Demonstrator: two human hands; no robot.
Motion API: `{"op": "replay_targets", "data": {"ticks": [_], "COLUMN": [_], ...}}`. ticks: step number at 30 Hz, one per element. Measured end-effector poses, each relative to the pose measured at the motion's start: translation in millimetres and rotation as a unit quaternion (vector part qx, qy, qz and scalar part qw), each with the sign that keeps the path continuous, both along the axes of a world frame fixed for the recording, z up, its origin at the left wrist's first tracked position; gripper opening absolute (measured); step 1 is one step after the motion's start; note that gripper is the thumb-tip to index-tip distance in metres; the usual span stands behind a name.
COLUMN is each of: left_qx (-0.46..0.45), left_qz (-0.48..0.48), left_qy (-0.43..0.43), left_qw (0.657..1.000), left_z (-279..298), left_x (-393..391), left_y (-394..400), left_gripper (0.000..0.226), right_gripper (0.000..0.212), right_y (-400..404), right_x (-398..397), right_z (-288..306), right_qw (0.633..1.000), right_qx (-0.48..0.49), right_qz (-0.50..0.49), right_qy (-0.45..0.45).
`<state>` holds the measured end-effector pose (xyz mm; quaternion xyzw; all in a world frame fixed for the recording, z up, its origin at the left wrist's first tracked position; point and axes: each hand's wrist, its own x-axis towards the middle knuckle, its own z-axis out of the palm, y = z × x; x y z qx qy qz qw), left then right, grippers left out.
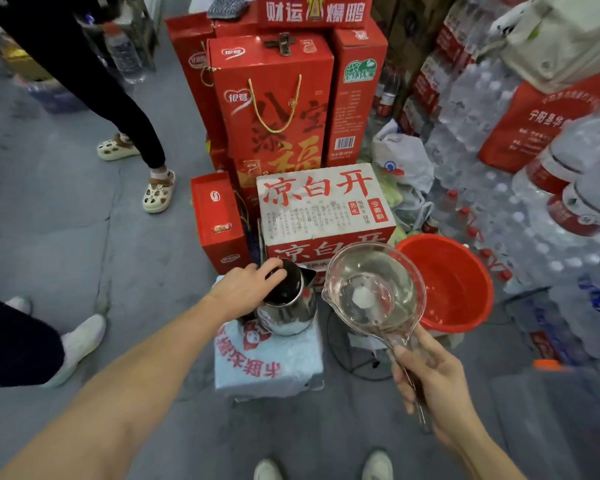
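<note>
The left hand (pixel 246 289) lies over the top of the steel kettle (pixel 291 315), its fingers curled down at the open mouth and gripping the rim. The kettle stands upright on a pale wrapped pack (pixel 267 367) printed with red characters, which sits on the grey floor (pixel 66 237). The right hand (pixel 430 382) is clenched round the handle of a clear plastic scoop (pixel 374 292); the scoop's bowl holds water and hangs just beside the kettle, between it and a red basin (pixel 461 271) on the floor. Behind the kettle is a white carton (pixel 323 202) with red lettering, with red gift boxes (pixel 274 109) stacked further back and packs of bottled water (pixel 499 209) to the right
</note>
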<state>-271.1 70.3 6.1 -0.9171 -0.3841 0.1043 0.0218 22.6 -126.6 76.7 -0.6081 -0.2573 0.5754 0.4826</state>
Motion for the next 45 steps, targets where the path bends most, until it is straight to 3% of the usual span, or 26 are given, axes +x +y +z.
{"op": "replay_targets", "data": {"ticks": [7, 10, 13, 15, 17, 20, 45], "left_qx": [0.048, 0.021, -0.048, -0.073, -0.096, -0.103, -0.106], "left_qz": [0.077, 0.185, 0.278, 0.313, 0.324, 0.301, 0.295], "left_qy": [-0.192, -0.267, -0.333, -0.362, -0.363, -0.330, -0.340], "left_qw": [0.977, 0.946, 0.900, 0.875, 0.868, 0.888, 0.887], "left_z": [3.1, 6.9, 10.3, 13.7, 16.5, 17.9, 10.7], "left_x": [-24.3, -30.4, -39.0, -43.0, -45.1, -48.1, -72.1], "left_y": [-38.5, -53.0, -60.1, -62.1, -61.2, -61.0, -61.3], "left_gripper": [0.072, 0.063, 0.084, 0.082, 0.088, 0.103, 0.098], "right_gripper": [0.061, 0.064, 0.067, 0.068, 0.068, 0.070, 0.080], "right_y": [9.5, 15.3, 21.3, 25.4, 29.9, 36.1, 58.9], "right_x": [-40.3, -51.3, -61.5, -68.2, -74.8, -83.3, -87.3], "right_z": [-3.5, -2.5, -0.3, 0.2, -0.5, -1.1, -37.7], "right_qw": [1.000, 1.000, 0.999, 0.999, 0.998, 0.996, 0.949], "right_qx": [0.002, 0.003, 0.009, 0.014, 0.017, 0.023, -0.008], "right_qz": [-0.017, -0.019, -0.018, -0.018, -0.018, -0.017, -0.029], "right_qy": [-0.004, -0.012, -0.027, -0.039, -0.057, -0.082, -0.314]}}
